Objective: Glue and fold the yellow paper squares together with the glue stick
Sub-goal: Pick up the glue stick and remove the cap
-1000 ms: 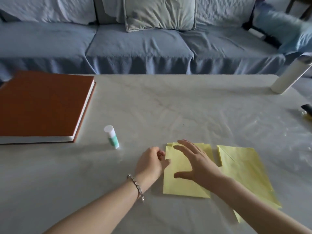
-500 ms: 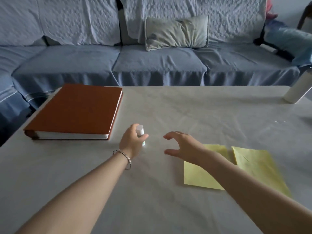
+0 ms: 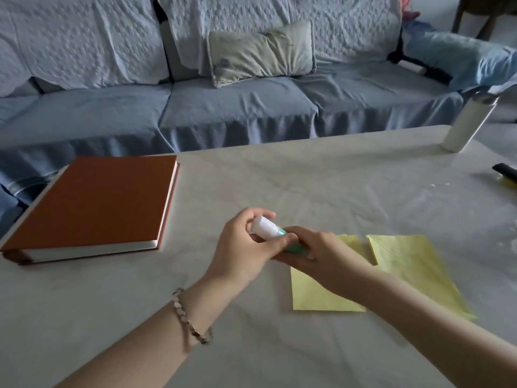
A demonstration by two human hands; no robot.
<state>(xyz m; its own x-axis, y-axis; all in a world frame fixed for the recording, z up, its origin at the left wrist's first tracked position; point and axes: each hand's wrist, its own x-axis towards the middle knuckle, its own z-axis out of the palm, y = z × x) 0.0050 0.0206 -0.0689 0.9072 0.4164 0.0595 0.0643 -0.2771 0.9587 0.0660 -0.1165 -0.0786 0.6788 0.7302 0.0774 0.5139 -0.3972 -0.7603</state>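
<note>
Head view, looking down across a pale table [image 3: 279,177].

Glue stick [image 3: 265,226]: held off the table at centre, between both hands; tilted, with the white cap up and to the left and the green body down and to the right; cap on.

Left hand [image 3: 240,247]: fingers [image 3: 258,213] curled round the white cap, thumb laid across the stick near the join of cap and body; bracelet [image 3: 191,322] on the wrist.

Right hand [image 3: 327,256]: fingers [image 3: 300,233] closed round the green body, hiding most of it; wrist and forearm crossing above the left paper.

Left paper [image 3: 316,295]: yellow, flat on the table, just below and to the right of the hands; upper part covered by the right hand and wrist.

Right paper [image 3: 414,264]: yellow, flat, just beside the left paper, with a narrow gap visible at the top; faint diagonal crease near the upper left corner.

Book [image 3: 95,203]: brown cover, white page edges; closed and flat at the left of the table, well apart from the papers.

Bottle [image 3: 467,121]: white, upright at the far right corner of the table.

Dark object [image 3: 506,172]: at the right edge, cut off by the frame; kind impossible to tell.

Sofa [image 3: 237,107]: blue-covered, behind the table, with a pale cushion [image 3: 260,51] against the back.
</note>
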